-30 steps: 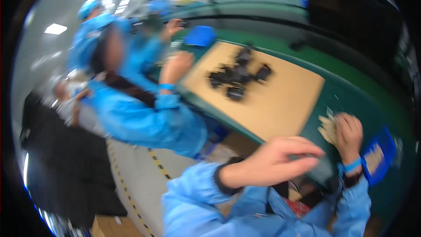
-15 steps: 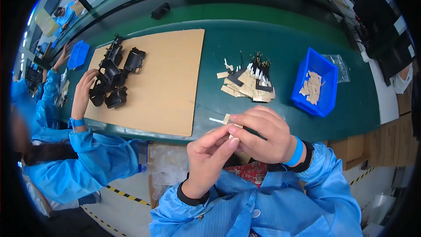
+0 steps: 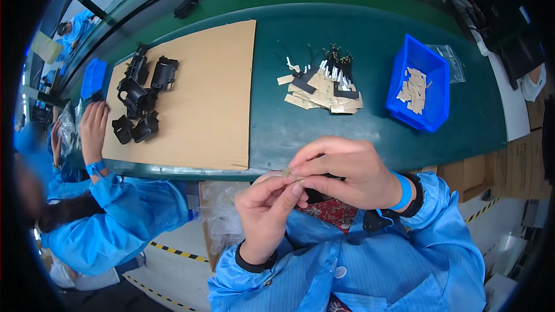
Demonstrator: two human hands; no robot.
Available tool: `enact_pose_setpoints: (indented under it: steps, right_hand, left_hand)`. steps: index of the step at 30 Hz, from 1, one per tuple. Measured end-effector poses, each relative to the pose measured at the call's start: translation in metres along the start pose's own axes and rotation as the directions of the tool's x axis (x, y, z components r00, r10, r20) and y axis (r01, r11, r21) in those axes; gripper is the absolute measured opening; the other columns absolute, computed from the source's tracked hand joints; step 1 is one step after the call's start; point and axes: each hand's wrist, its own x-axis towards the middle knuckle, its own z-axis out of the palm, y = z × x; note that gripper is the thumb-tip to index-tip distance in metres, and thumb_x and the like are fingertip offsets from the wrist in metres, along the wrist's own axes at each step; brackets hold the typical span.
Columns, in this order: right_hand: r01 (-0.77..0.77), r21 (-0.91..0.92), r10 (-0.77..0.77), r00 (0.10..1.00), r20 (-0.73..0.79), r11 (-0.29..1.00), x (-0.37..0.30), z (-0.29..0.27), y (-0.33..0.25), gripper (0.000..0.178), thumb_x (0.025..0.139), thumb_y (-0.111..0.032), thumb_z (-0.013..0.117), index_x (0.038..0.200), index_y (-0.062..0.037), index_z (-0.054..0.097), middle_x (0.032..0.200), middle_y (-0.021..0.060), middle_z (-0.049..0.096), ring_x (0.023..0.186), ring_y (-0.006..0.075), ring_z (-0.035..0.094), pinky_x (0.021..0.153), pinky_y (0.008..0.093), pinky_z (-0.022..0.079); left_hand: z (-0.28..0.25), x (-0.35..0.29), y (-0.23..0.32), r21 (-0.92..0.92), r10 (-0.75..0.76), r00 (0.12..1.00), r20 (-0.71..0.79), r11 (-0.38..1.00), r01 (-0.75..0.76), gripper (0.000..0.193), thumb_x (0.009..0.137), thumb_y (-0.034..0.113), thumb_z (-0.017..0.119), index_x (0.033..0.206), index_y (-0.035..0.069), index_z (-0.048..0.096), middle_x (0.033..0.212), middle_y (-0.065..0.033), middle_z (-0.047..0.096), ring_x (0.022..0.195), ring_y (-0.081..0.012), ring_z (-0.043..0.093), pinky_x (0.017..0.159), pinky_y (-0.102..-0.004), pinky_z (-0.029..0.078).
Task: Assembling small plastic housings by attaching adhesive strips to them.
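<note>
My left hand and my right hand meet at the table's near edge, fingertips pinched together. Between them is a small tan piece, mostly covered by the fingers. Beyond my hands lies a pile of tan flat strips, with black and white pieces and thin black-tipped wires on its far side. To its right, a blue bin holds several small tan pieces.
A cardboard sheet carries several black plastic housings. At its left edge rests a co-worker's hand. A clear plastic bag lies behind the blue bin. Another black part sits at the table's far side.
My hands have drawn nearer to me, and the white strip that stuck out from my fingers is now out of sight. The co-worker's hand has moved away from the black housings.
</note>
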Motion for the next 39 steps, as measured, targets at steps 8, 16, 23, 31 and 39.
enact_pose_setpoints:
  steps: [8,16,23,31,39]
  right_hand:
    - [-0.096,0.026,0.096,0.995,-0.031,0.995,-0.004,-0.004,-0.002,0.006,0.080,-0.002,0.058,0.084,0.0019,0.060,0.088,0.0118,0.060,0.077,0.0209,0.060,0.067,0.0294,0.048]
    - [-0.248,-0.686,-0.067,0.915,-0.397,0.684,-0.007,-0.090,-0.013,0.005,0.078,-0.003,0.058,0.080,0.0010,0.060,0.079,0.0110,0.059,0.071,0.0250,0.058,0.062,0.0320,0.045]
    - [-0.413,-0.890,-0.078,0.898,-0.433,0.192,-0.045,-0.148,0.007,0.006,0.074,-0.004,0.059,0.078,-0.0019,0.064,0.080,0.0092,0.061,0.075,0.0261,0.057,0.066,0.0346,0.046]
    - [-0.034,-0.303,0.010,0.997,-0.082,0.952,-0.020,-0.042,-0.008,0.025,0.069,-0.012,0.070,0.091,-0.0034,0.064,0.093,0.0085,0.060,0.082,0.0235,0.056,0.072,0.0321,0.045]
    - [0.063,-0.046,-0.071,0.980,-0.184,0.997,-0.013,0.002,0.002,0.020,0.071,-0.006,0.065,0.091,-0.0023,0.064,0.090,0.0083,0.060,0.078,0.0227,0.056,0.069,0.0311,0.045]
  left_hand:
    - [0.009,0.001,0.001,0.185,0.021,1.000,0.004,0.982,-0.022,0.010,0.080,-0.004,0.060,0.089,-0.007,0.061,0.082,-0.0101,0.059,0.065,-0.0108,0.057,0.055,-0.0199,0.047]
    - [0.005,-0.003,0.003,-0.170,-0.175,0.980,0.096,0.967,0.189,0.013,0.077,-0.008,0.058,0.090,-0.006,0.060,0.080,-0.0147,0.062,0.064,-0.0163,0.059,0.056,-0.0267,0.049]
    - [0.010,0.001,-0.003,-0.161,-0.154,0.986,0.066,0.973,0.163,0.017,0.079,0.000,0.061,0.095,0.000,0.060,0.080,-0.0173,0.063,0.063,-0.0193,0.060,0.056,-0.0284,0.049]
    - [0.020,0.001,-0.005,-0.143,-0.034,0.999,0.020,0.989,0.037,0.016,0.080,-0.004,0.059,0.096,-0.004,0.057,0.087,-0.0147,0.062,0.072,-0.0153,0.062,0.063,-0.0248,0.052]
    - [0.023,0.002,-0.007,-0.055,0.034,0.999,-0.007,0.998,-0.034,0.018,0.080,-0.003,0.060,0.098,-0.007,0.057,0.093,-0.0121,0.059,0.075,-0.0130,0.059,0.066,-0.0226,0.050]
